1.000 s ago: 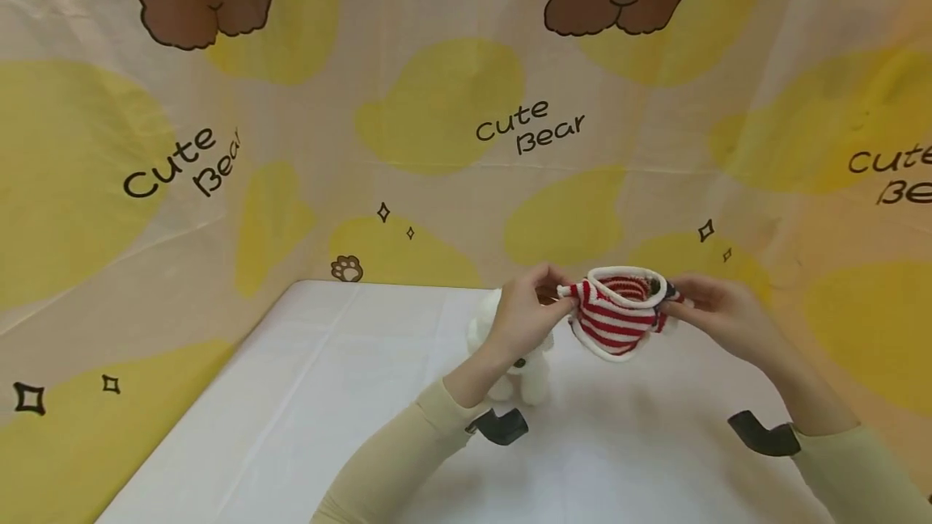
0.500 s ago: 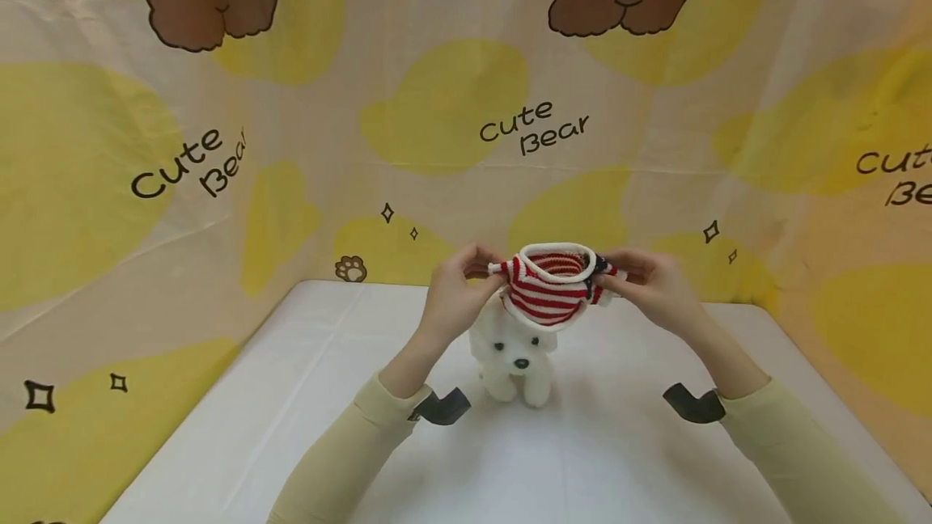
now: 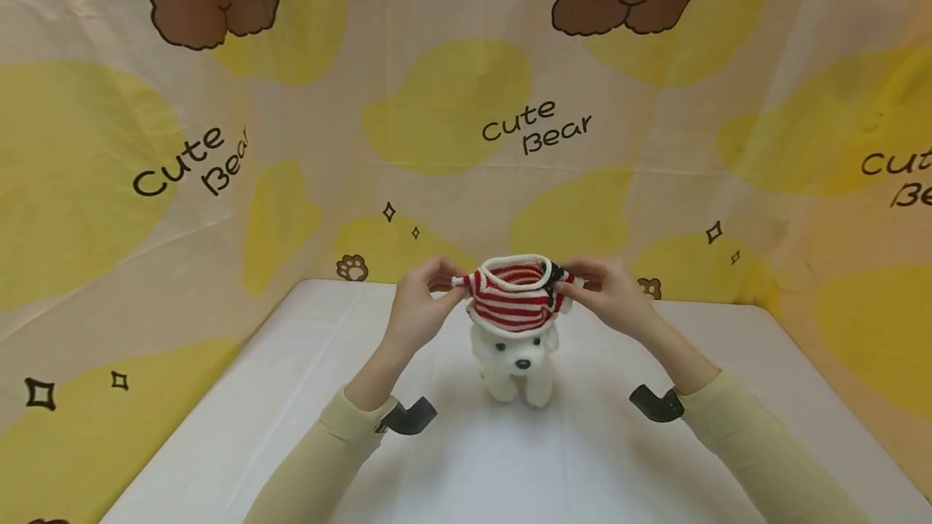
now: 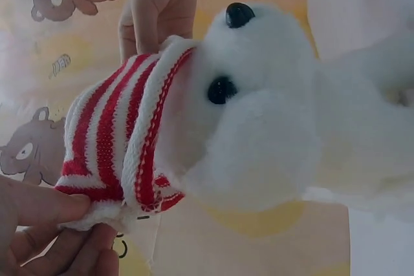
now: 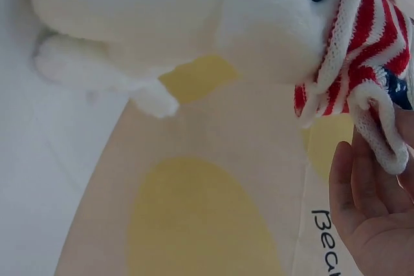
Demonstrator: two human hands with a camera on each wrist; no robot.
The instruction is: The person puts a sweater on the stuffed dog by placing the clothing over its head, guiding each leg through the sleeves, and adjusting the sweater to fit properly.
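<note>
A small red-and-white striped knit sweater [image 3: 510,307] with white trim and a navy patch sits over the top of a white plush dog's [image 3: 520,354] head. Its bottom hem lies just above the dog's black eyes, and the neck opening faces up. My left hand [image 3: 422,306] pinches one sleeve between thumb and fingers. On the other side, my right hand [image 3: 607,293] pinches the opposite sleeve beside the navy patch. In the left wrist view, the hem [image 4: 152,127] rings the crown of the head. The dog stands upright on the white table, its ears partly showing.
The white table [image 3: 306,362] reaches back to a yellow-and-cream cloth backdrop [image 3: 437,120] printed with bears and "Cute Bear" lettering. Cloth walls also rise along the left and right sides. Black straps [image 3: 411,416] circle both wrists.
Both hands have carried the sweater left, from the dog's right side to above it, then lowered it onto the head. The dog, partly hidden behind the left arm before, now shows its face.
</note>
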